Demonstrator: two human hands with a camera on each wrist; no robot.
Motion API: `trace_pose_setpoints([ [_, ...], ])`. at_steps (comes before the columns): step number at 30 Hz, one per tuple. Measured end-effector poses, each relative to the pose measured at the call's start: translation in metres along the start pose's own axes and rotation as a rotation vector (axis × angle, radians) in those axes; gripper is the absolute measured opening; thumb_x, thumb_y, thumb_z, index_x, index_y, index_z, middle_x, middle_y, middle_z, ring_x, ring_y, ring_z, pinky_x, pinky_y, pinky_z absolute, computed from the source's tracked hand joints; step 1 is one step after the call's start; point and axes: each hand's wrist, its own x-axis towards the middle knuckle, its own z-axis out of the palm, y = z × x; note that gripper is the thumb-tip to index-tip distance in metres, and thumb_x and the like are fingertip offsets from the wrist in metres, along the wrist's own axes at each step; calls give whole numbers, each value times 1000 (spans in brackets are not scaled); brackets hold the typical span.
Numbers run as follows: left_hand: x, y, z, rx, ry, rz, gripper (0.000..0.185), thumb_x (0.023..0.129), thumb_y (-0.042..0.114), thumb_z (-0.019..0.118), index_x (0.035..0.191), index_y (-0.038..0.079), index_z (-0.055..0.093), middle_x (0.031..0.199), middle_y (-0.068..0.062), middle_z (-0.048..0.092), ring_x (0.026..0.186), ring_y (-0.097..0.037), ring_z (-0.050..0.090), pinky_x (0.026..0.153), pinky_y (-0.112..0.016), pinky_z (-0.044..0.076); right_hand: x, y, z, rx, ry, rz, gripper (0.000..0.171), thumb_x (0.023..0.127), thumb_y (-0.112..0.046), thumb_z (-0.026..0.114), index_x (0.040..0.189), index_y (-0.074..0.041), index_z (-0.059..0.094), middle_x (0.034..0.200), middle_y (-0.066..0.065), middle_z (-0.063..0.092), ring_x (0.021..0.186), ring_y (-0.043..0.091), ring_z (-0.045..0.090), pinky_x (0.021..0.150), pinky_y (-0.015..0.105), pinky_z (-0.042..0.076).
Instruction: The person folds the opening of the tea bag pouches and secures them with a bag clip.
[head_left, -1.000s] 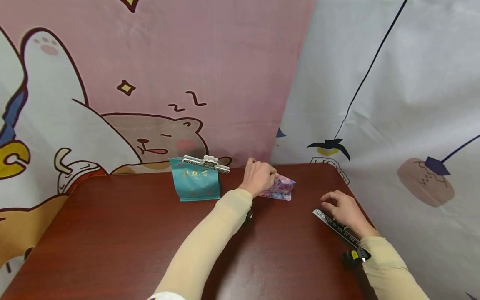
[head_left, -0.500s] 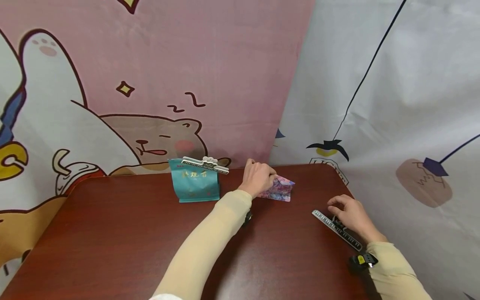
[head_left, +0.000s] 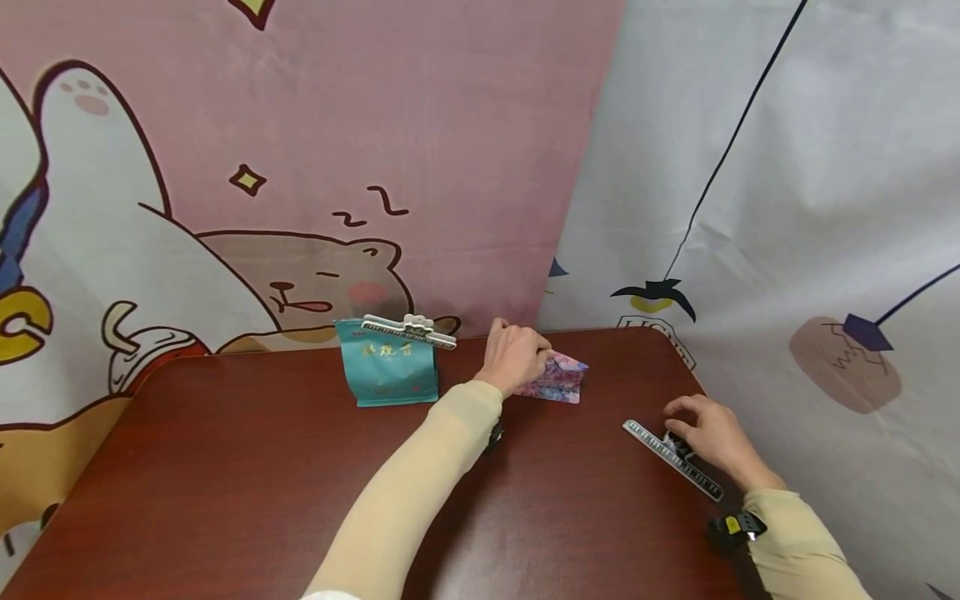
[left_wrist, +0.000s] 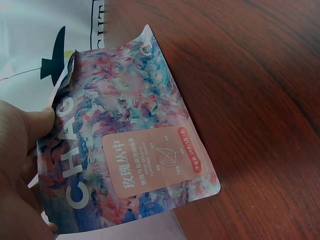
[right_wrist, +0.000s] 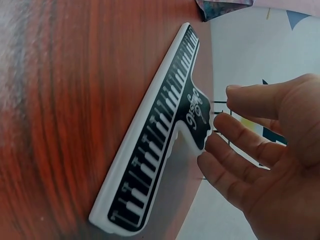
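Observation:
My left hand (head_left: 516, 357) grips the top edge of a pink and blue patterned pouch (head_left: 561, 380) that lies near the table's far edge. In the left wrist view the pouch (left_wrist: 131, 155) fills the frame, with the thumb (left_wrist: 31, 124) pressed on its crumpled top. My right hand (head_left: 708, 432) hovers at a long black and white piano-key clip (head_left: 670, 457) lying flat at the table's right edge. In the right wrist view its fingers (right_wrist: 250, 145) are nearly straight, tips beside the clip's (right_wrist: 159, 145) black handle; whether they touch it I cannot tell.
A teal pouch (head_left: 390, 373) stands left of my left hand, its top sealed by a white clip (head_left: 408, 329). The dark wooden table (head_left: 225, 483) meets cartoon-print cloth hangings at the back and right. Its right edge runs just past the piano-key clip.
My right hand has slid a little toward me and to the right along the piano-key clip. The left hand and both pouches have stayed put.

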Motion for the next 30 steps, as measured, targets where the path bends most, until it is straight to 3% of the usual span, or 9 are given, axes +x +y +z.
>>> trace_pose_setpoints([
  [8,-2,1,3,9,-13,-14,19,101,38,67,110,33,83,96,14,79,79,-9,70,91,-38,37,-5,11,2,-7,-20,-2,13,87,-6,79,98,-2,73,103,20,69,92,41,64,76,53,49],
  [18,-2,2,2,1,-4,-14,19,100,38,67,109,33,83,96,14,79,80,-9,71,90,-37,38,-9,16,0,-6,-86,70,23,86,-13,81,103,-1,72,110,25,67,97,43,62,78,56,50],
  [24,1,-1,2,-1,4,-8,19,101,37,67,109,33,83,94,13,79,78,-8,70,90,-37,38,-8,15,-2,-13,-118,79,26,87,-15,81,105,1,71,105,22,67,89,35,61,73,47,49],
  [30,1,-1,1,2,-5,-11,19,101,38,66,110,34,83,95,14,79,78,-8,70,91,-37,37,-7,16,-5,-20,-148,95,18,87,-16,82,93,-3,72,96,14,63,83,29,57,69,40,45],
])
